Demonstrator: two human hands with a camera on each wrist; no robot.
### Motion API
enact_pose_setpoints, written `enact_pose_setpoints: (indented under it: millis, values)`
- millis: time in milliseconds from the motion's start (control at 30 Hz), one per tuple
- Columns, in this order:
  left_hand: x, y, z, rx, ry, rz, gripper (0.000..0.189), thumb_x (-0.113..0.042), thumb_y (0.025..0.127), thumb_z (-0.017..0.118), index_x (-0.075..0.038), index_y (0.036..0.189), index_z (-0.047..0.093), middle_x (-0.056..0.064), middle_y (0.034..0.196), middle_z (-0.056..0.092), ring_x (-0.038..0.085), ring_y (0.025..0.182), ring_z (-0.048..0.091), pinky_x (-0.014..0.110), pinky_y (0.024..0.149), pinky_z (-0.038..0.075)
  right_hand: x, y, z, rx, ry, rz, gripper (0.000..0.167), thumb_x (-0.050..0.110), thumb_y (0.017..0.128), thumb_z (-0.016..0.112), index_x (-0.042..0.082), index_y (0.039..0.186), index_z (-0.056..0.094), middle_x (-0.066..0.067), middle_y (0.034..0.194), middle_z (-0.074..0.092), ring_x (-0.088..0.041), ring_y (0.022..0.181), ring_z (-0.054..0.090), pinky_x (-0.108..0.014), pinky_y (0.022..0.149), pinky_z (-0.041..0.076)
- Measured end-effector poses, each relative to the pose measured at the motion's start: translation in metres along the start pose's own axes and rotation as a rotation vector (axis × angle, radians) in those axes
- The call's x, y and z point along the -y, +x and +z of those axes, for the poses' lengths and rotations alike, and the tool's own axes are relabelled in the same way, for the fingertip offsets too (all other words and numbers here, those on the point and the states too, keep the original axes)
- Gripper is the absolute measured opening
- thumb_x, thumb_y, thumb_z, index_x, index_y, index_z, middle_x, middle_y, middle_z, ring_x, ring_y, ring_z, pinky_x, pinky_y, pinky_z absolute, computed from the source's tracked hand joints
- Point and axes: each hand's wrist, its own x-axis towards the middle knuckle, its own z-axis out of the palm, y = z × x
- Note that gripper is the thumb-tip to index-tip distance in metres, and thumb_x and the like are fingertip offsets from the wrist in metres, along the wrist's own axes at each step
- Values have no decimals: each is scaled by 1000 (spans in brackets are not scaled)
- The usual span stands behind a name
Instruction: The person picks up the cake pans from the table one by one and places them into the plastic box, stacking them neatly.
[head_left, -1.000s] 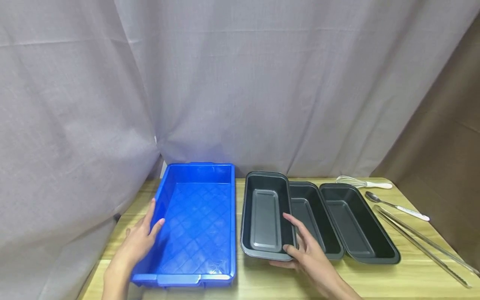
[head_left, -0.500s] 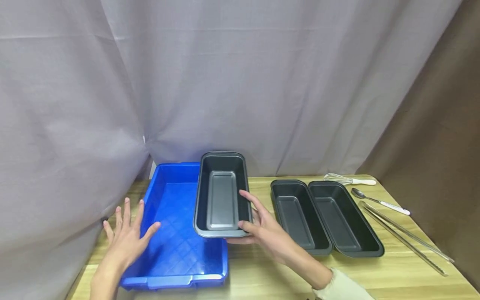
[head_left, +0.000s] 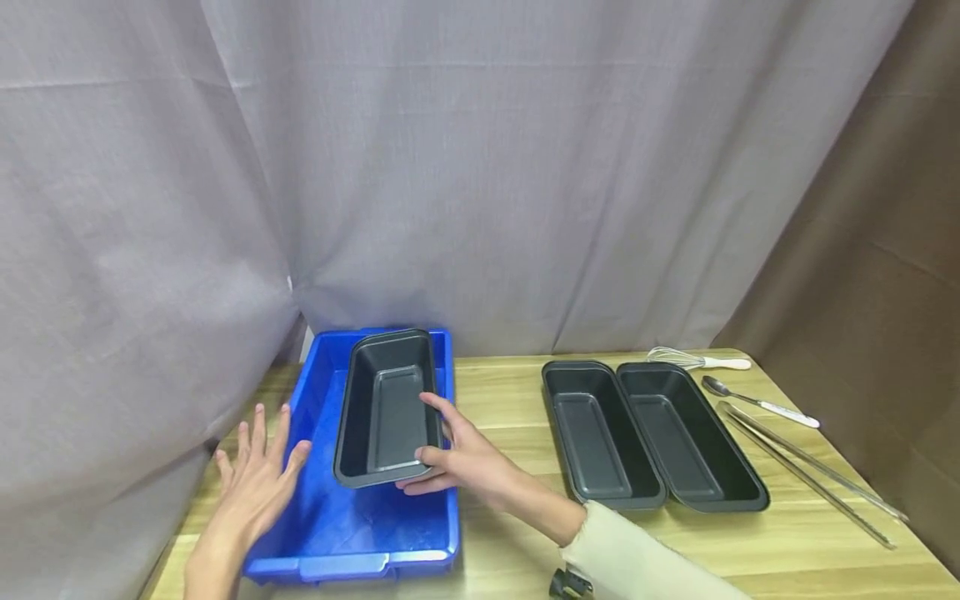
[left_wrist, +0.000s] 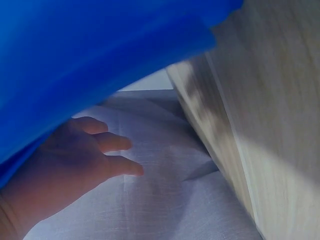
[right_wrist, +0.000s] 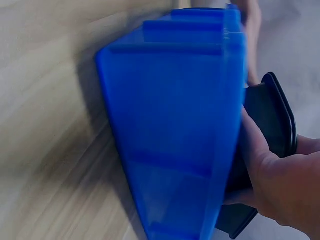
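A dark loaf pan (head_left: pixel 397 408) hangs over the blue plastic bin (head_left: pixel 352 567), slightly tilted, its lower part inside the bin's outline in the head view. My right hand (head_left: pixel 468 458) grips the pan by its right long side, thumb over the rim and other fingers beneath. In the right wrist view the pan (right_wrist: pixel 272 112) shows partly behind the bin's outer wall (right_wrist: pixel 170 110). My left hand (head_left: pixel 251 487) is spread at the bin's left rim, fingers extended, holding nothing; the left wrist view has this hand (left_wrist: pixel 80 160) beside the bin's underside edge.
Two more loaf pans (head_left: pixel 600 442) (head_left: pixel 693 442) stand side by side right of the bin on the wooden table (head_left: pixel 510 392). Further right lie a whisk (head_left: pixel 697 360), a spoon (head_left: pixel 757 404) and long metal tongs (head_left: pixel 810 471). Grey curtain (head_left: pixel 480 167) closes off the back.
My right hand has lifted one loaf pan from beside the others and carried it left over the bin, lowering it lately. My left hand has spread its fingers at the bin's left rim.
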Motion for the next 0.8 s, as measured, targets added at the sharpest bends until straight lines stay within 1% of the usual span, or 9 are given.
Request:
enact_pose_setpoints:
  millis: [100, 167, 300, 333, 400, 567, 700, 800]
  values:
    - [2, 0, 0, 7, 6, -1, 77, -51, 120, 28, 0, 174, 11, 38, 176, -11, 71, 158, -4, 90, 118, -7, -5, 7, 8, -2, -29, 11, 86, -13, 103, 52, 11, 175, 13, -39, 159, 36, -73, 114, 65, -62, 96, 63]
    - [2, 1, 1, 10, 9, -4, 77, -51, 120, 29, 0, 174, 11, 39, 176, -10, 71, 158, -4, 90, 118, -6, -8, 11, 12, -10, -39, 22, 85, -15, 102, 52, 10, 174, 14, -41, 155, 41, -73, 113, 65, -63, 95, 63]
    - [1, 2, 0, 8, 8, -8, 76, -50, 120, 31, 0, 174, 12, 39, 176, -9, 72, 158, -3, 90, 119, -6, -11, 18, 19, -36, -69, 40, 85, -15, 102, 54, 8, 174, 14, -44, 135, 60, -72, 110, 67, -62, 92, 64]
    - [1, 2, 0, 8, 9, -8, 76, -50, 120, 31, 1, 174, 12, 39, 176, -8, 72, 158, -3, 90, 119, -6, -12, 19, 20, -43, -77, 44, 85, -15, 102, 55, 8, 174, 14, -44, 130, 63, -71, 109, 68, -62, 91, 65]
    - [1, 3, 0, 7, 9, -8, 77, -50, 120, 31, 1, 174, 11, 40, 176, -8, 72, 157, -3, 90, 119, -6, -12, 23, 22, -51, -94, 48, 84, -15, 102, 56, 7, 173, 14, -45, 125, 66, -70, 107, 69, -62, 90, 65]
    - [2, 4, 0, 11, 5, -9, 77, -50, 120, 31, 0, 174, 9, 41, 175, -9, 73, 157, -3, 91, 118, -5, -12, 34, 22, -75, -110, 45, 79, -16, 101, 58, 6, 166, 20, -48, 125, 62, -71, 104, 70, -64, 88, 64]
    - [2, 4, 0, 16, 3, -10, 77, -50, 120, 31, 1, 174, 10, 41, 175, -7, 73, 157, -2, 91, 118, -3, -14, 40, 22, -100, -106, 69, 75, -16, 100, 61, 7, 161, 24, -42, 121, 59, -69, 103, 71, -61, 85, 66]
    - [2, 4, 1, 17, 1, -10, 76, -49, 120, 31, 1, 174, 10, 41, 175, -6, 73, 157, 0, 91, 118, -3, -15, 45, 22, -106, -106, 96, 70, -16, 101, 62, 7, 157, 26, -39, 118, 60, -69, 104, 71, -62, 85, 66]
